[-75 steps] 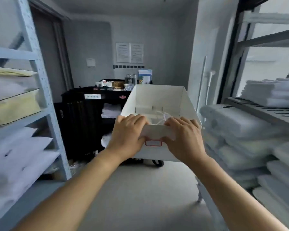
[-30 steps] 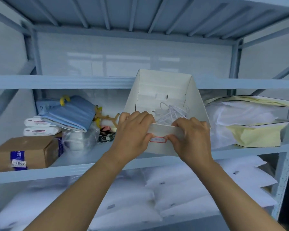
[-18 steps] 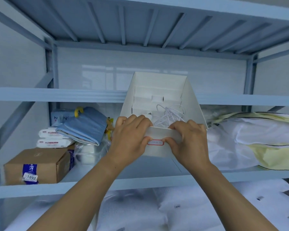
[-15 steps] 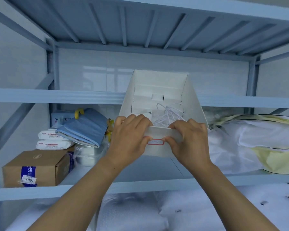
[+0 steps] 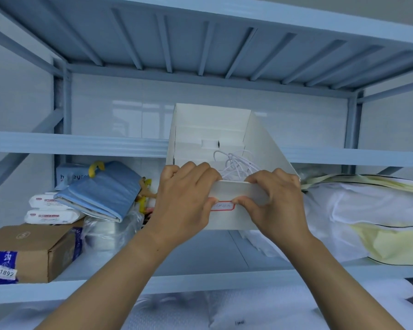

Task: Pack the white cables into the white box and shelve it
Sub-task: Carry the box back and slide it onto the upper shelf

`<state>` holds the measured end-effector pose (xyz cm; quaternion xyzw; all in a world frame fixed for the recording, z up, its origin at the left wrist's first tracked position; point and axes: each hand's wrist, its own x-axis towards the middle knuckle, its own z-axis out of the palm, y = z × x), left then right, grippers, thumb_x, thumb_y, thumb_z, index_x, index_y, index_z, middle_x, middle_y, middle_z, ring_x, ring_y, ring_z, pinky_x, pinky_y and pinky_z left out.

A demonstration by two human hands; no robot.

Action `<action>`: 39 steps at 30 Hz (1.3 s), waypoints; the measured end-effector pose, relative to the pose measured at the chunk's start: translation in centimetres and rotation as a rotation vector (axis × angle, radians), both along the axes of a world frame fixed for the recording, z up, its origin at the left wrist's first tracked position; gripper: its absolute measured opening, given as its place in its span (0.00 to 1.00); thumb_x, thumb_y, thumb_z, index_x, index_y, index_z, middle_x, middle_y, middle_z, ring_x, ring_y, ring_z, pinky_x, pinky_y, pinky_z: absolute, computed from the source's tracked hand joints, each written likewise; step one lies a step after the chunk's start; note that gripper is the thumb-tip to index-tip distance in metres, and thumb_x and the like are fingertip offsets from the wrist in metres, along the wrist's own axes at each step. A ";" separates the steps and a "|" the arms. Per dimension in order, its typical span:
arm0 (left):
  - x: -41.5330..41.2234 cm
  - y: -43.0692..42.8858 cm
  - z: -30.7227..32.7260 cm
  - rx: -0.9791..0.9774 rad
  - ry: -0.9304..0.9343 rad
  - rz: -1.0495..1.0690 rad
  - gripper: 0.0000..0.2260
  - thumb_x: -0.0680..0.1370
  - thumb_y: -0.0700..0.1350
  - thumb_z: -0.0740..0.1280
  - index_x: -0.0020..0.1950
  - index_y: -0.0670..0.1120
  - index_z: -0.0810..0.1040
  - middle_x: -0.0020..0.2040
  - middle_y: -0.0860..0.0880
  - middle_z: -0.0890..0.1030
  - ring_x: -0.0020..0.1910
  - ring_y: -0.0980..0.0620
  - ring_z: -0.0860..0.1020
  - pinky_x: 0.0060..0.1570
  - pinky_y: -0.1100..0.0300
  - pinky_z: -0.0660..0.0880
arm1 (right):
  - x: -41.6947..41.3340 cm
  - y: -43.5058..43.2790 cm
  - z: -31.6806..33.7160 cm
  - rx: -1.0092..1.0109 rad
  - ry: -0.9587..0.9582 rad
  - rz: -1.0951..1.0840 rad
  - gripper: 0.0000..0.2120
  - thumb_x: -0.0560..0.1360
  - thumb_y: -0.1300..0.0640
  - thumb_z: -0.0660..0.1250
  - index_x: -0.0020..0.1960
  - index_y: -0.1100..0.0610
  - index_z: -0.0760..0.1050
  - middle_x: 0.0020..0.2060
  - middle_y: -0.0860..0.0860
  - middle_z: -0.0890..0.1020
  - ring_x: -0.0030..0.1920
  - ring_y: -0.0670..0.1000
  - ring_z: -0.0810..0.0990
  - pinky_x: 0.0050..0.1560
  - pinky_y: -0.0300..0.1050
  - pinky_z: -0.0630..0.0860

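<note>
An open white cardboard box (image 5: 212, 129) is held at the level of the middle shelf (image 5: 200, 256) of a blue-grey metal rack. Its near wall carries a small red-edged label (image 5: 222, 206). Coiled white cables (image 5: 236, 164) lie inside, partly hidden by the near wall. My left hand (image 5: 184, 203) grips the near wall's left end, and my right hand (image 5: 275, 201) grips its right end. The box's far part is over the shelf; I cannot tell whether its bottom rests on the shelf.
Left of the box lie a folded blue cloth (image 5: 103, 191), white wipe packs (image 5: 50, 210), a clear plastic bag (image 5: 110, 229) and a brown carton (image 5: 26, 251). Bagged white and yellow bedding (image 5: 367, 215) fills the right. White pillows (image 5: 248, 310) sit below.
I turned from the room to face the rack, with both hands on the box throughout. In the last half second the box moved deeper over the middle shelf.
</note>
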<state>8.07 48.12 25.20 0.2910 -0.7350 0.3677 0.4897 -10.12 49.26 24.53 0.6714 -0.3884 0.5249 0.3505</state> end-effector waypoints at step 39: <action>18.6 -10.0 7.2 -0.027 0.018 0.151 0.20 0.66 0.46 0.73 0.56 0.48 0.73 0.46 0.50 0.77 0.46 0.51 0.67 0.45 0.59 0.52 | 17.6 -11.8 9.2 -0.063 0.156 0.176 0.21 0.60 0.55 0.79 0.51 0.55 0.78 0.41 0.50 0.81 0.45 0.51 0.73 0.47 0.38 0.55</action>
